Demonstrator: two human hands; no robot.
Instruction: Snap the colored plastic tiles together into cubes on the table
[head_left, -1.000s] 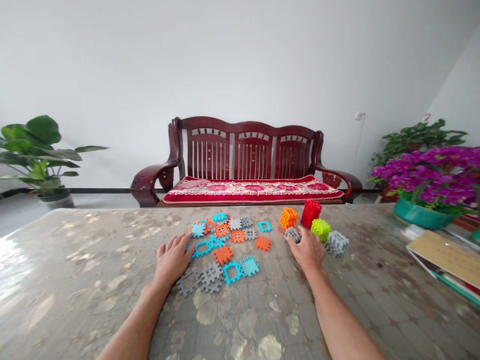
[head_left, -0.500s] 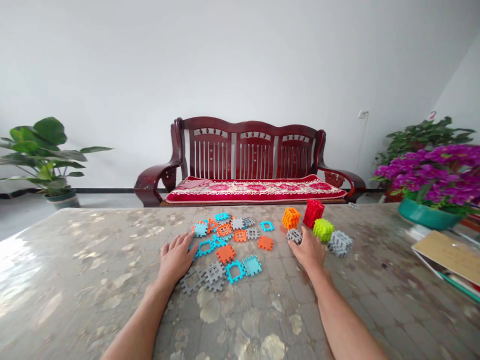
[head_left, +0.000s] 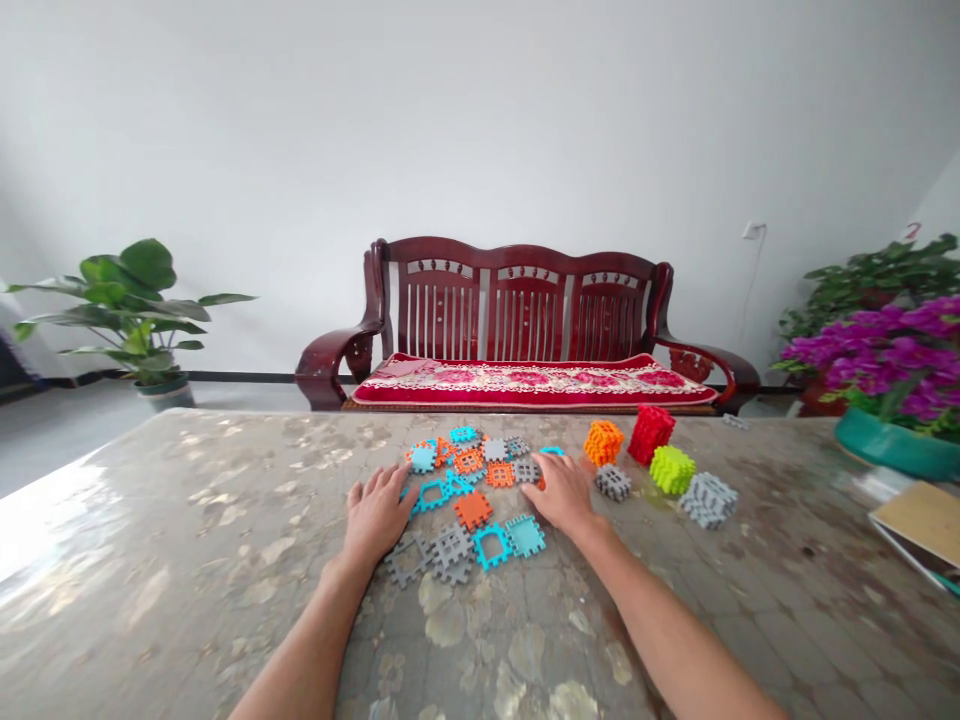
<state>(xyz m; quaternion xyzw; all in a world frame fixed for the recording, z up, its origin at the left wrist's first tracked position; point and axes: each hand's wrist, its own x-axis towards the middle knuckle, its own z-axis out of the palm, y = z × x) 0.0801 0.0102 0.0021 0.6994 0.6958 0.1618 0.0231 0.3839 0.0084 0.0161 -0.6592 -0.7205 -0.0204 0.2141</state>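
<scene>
My left hand lies palm down on the table with fingers stretched, its thumb by a blue frame tile. It holds nothing. My right hand reaches over the right side of the loose interlocking tiles, thumb and fingers apart. It largely covers an orange tile and a blue frame tile. A grey lattice tile lies just left of its fingertips. Between my hands are an orange tile, a blue panel tile and several more in orange, blue and grey.
Stacked tiles stand to the right: orange, red, lime green, grey and a smaller grey stack. Beyond the patterned table is a wooden bench. A teal flower pot and a notebook sit at right.
My right hand has moved left, from the small grey stack to the loose tiles. My left hand keeps its place by the tiles. The view has shifted slightly left.
</scene>
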